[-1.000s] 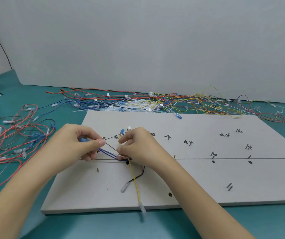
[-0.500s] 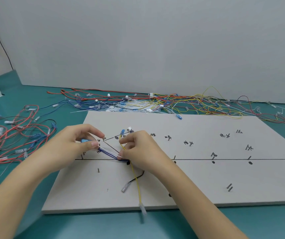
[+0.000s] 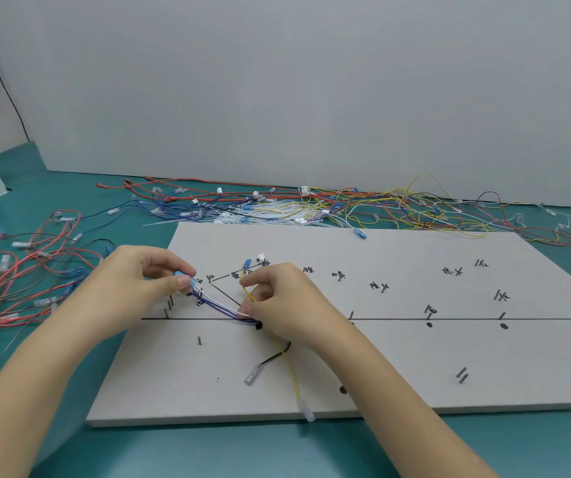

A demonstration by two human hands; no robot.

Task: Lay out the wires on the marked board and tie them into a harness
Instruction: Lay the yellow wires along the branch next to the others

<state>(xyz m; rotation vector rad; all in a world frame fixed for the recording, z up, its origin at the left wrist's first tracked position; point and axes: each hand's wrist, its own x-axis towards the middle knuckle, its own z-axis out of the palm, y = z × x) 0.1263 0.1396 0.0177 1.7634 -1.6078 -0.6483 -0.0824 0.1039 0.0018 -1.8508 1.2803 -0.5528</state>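
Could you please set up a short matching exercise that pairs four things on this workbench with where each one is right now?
Things:
1. yellow wire
2. blue and white wires
3. red wires
4. black wire

Places:
A. heaped on the green table left of the board
B. stretched between the left hand and the right hand
C. runs from the right hand down past the board's near edge
D. lies on the board below the right hand, ending in a clear sleeve

Pairs: 1-C, 2-B, 3-A, 4-D
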